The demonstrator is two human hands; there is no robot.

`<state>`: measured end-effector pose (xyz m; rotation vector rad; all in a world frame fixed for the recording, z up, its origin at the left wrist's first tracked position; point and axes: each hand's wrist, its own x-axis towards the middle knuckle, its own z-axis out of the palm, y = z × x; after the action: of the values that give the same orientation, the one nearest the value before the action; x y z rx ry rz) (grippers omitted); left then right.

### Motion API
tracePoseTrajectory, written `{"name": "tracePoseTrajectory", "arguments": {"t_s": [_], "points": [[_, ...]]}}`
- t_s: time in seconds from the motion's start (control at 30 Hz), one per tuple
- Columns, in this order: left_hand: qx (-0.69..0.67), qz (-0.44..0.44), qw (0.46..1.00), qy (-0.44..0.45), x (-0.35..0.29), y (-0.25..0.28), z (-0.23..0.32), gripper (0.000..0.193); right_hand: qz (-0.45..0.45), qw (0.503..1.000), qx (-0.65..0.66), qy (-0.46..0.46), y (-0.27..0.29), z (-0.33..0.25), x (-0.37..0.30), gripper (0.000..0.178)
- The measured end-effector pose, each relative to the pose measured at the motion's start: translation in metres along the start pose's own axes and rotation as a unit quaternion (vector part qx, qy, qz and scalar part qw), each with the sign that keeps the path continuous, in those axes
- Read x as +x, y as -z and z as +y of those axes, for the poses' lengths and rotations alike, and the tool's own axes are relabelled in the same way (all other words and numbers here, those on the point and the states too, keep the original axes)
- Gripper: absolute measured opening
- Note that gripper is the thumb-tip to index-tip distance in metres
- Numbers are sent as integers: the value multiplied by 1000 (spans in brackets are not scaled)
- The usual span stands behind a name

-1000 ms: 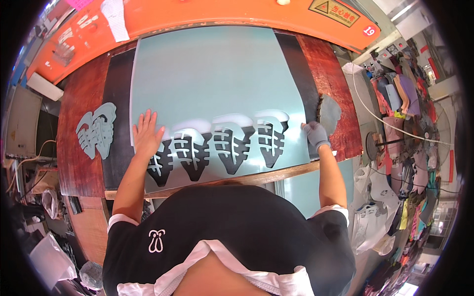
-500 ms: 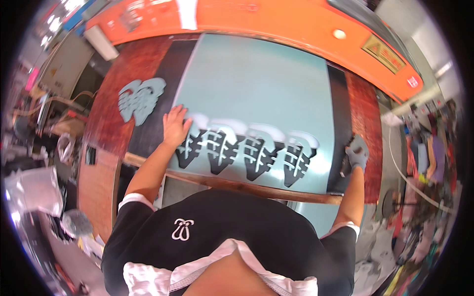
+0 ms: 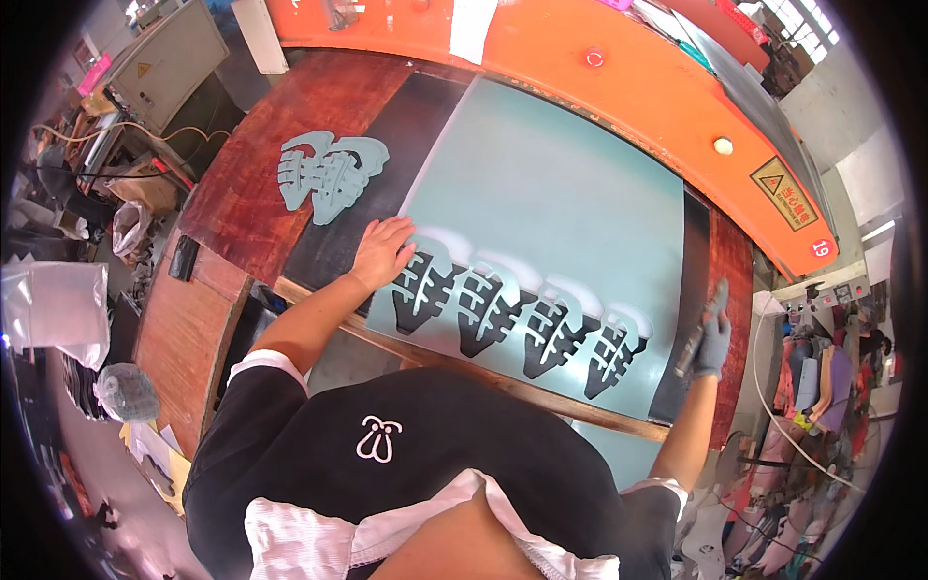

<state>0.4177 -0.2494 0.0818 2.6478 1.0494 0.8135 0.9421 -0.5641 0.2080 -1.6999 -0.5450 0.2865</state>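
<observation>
A pale teal sheet (image 3: 561, 184) lies across the table. Along its near edge runs a row of several shoe-upper-shaped cut-outs (image 3: 478, 314), dark board showing through them. My left hand (image 3: 382, 253), bare, rests with fingers stretched on the sheet's left edge, beside the leftmost cut-out. My right hand (image 3: 713, 343), in a grey glove, is over the black strip to the right of the sheet. It is closed around a dark, narrow, upright object (image 3: 689, 352) whose kind I cannot make out. Cut teal pieces (image 3: 333, 174) lie overlapping on the left of the table.
An orange machine beam (image 3: 541, 48) with a yellow warning label (image 3: 785, 193) spans the far side. Reddish-brown boards (image 3: 261, 213) flank the black strips. A wooden rail (image 3: 503, 375) edges the table near my body. Coloured scraps (image 3: 812, 387) hang at right; a plastic bag (image 3: 58, 309) is at left.
The whole view has shifted and tilted. My right hand has turned edge-on and holds the dark object upright beside the sheet. My left hand stays at the sheet's left edge.
</observation>
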Motion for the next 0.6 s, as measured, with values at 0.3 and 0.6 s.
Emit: {"name": "tracePoseTrajectory", "arguments": {"t_s": [0.3, 0.6], "points": [[-111, 43, 993, -17, -7, -7, -12, 31, -196, 980, 15, -16, -316, -65, -64, 73], [-211, -16, 977, 20, -9, -2, -18, 35, -122, 900, -411, 83, -494, -76, -99, 79]]}}
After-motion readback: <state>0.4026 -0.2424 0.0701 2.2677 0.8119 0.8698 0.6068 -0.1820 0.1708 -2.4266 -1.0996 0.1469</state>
